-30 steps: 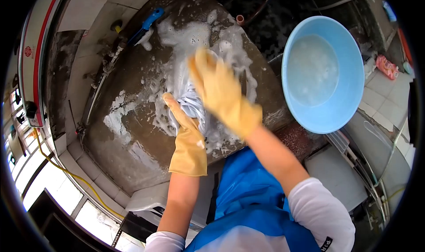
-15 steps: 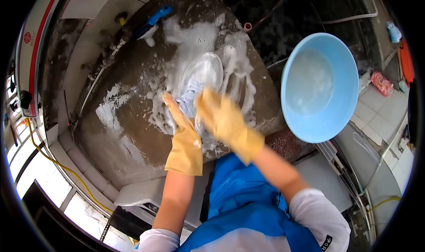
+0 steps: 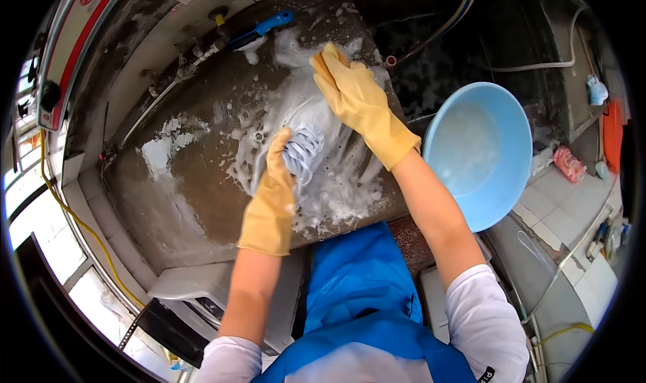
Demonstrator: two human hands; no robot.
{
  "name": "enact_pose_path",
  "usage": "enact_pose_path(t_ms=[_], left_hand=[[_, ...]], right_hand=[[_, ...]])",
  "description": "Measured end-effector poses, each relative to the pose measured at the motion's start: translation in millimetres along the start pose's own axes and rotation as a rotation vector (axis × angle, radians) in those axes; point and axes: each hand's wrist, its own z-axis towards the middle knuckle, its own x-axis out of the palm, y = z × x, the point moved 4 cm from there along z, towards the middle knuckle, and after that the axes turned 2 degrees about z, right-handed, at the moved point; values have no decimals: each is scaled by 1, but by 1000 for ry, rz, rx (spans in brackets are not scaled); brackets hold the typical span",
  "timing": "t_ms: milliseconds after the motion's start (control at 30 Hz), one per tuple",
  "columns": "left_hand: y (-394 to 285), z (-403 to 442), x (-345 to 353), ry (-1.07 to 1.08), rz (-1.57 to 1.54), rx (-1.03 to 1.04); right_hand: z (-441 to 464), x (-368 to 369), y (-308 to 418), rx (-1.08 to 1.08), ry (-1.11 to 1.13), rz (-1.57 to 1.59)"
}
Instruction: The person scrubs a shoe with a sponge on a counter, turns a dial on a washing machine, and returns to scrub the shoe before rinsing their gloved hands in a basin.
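Observation:
A pale lace-up shoe (image 3: 304, 153) lies in white suds on the wet slab, its laces showing and its toe lost in foam. My left hand (image 3: 277, 164), in a yellow rubber glove, grips the near left side of the shoe. Beyond the shoe, my right hand (image 3: 350, 90), gloved the same way, is over the foam at the toe end. Its fingers are closed and bent down; whatever is beneath them is hidden. Thick soap foam (image 3: 336, 194) spreads around the shoe.
To the right stands a light blue basin (image 3: 515, 154) holding cloudy water. A blue-handled tool (image 3: 272, 23) lies by the wall pipe (image 3: 151, 110) at the back left. A hose (image 3: 464, 6) runs over the dark trough at the back.
My right hand has moved from beside the laces forward to the toe end. My left hand stays on the shoe, and the laces show more now. The view has shifted slightly.

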Motion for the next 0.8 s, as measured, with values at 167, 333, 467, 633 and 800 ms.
enact_pose_path(t_ms=[167, 333, 467, 633, 800], left_hand=[[-80, -9, 14, 823, 921, -28], [-31, 95, -35, 1440, 747, 247], [-72, 59, 6, 1233, 1025, 42], [-85, 11, 33, 1074, 1089, 170], [-81, 17, 33, 1083, 672, -44]], right_hand=[[-82, -28, 32, 155, 212, 225], [-137, 8, 19, 154, 215, 368], [-35, -4, 50, -43, 146, 395], [-91, -16, 37, 12, 299, 384], [-110, 3, 24, 128, 344, 448]])
